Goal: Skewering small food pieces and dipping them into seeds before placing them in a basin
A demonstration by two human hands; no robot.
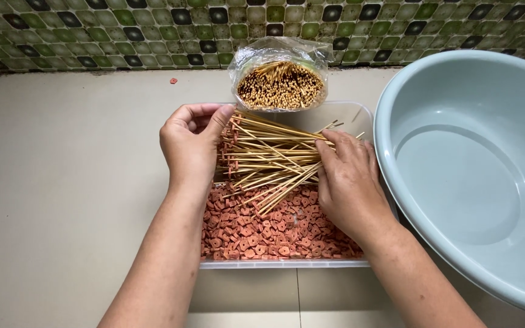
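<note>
My left hand (191, 146) rests at the left end of a pile of thin bamboo skewers (268, 159), thumb and forefinger pinching the ends where small reddish pieces are threaded. My right hand (349, 179) lies over the right side of the same pile, fingers closing on several sticks. The skewers lie across a clear plastic tray (284, 263) filled with small reddish-brown heart-shaped pieces (262, 234).
A clear plastic bag of unused skewers (279, 76), seen end-on, stands just behind the tray. A large pale blue-grey basin (475, 164) sits on the right. Beige floor tiles lie all round, with a green mosaic wall (123, 30) at the back.
</note>
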